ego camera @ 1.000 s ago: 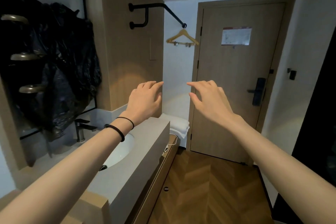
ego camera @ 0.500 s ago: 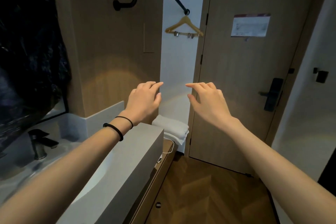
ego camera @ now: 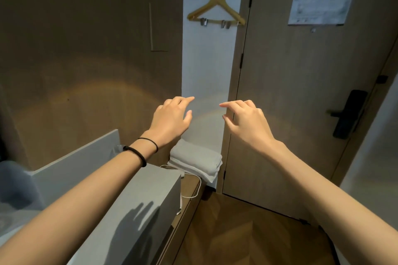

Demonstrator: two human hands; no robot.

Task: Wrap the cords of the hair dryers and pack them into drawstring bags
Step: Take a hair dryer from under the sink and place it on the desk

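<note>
No hair dryer or drawstring bag shows in this view. A thin white cord (ego camera: 197, 189) loops over the wooden shelf beside the grey vanity; what it belongs to is hidden. My left hand (ego camera: 170, 119) floats in the air above the far end of the vanity, fingers relaxed and holding nothing, with two black bands on its wrist. My right hand (ego camera: 244, 120) hangs level with it a little to the right, also relaxed with nothing in it. Both are well above the cord.
The grey vanity counter (ego camera: 137, 198) runs along the left, with a wooden shelf below its end. A stack of folded white towels (ego camera: 197, 160) lies against the wall. A closed wooden door (ego camera: 301, 92) with a black handle stands ahead; a wooden hanger (ego camera: 216, 11) hangs from a black rail.
The view has moved forward and to the right, so the mirror, tap and basin have slipped out on the left. Both hands keep the same raised, relaxed pose.
</note>
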